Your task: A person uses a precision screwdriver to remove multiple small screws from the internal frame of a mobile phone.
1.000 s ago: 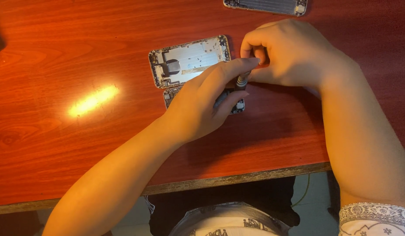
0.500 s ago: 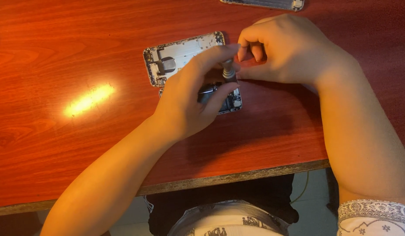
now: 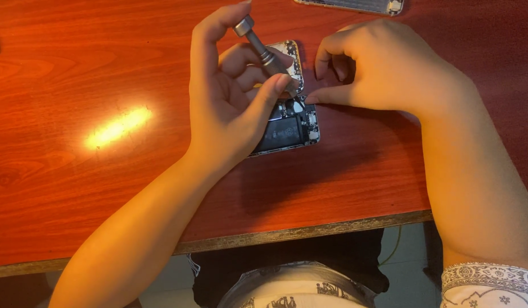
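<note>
Left hand (image 3: 230, 108) pinches a screwdriver (image 3: 263, 50), tilted tip-down toward the open phone (image 3: 289, 128); right hand (image 3: 384, 68), fingers curled, steadies the phone's right edge near the table's (image 3: 76, 188) far edge.

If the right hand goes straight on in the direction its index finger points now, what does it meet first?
The right hand points left along the table. First in that line looks to be the opened phone, near the screwdriver tip held by the left hand. The fingertip seems almost touching already; depth is unclear.
</note>
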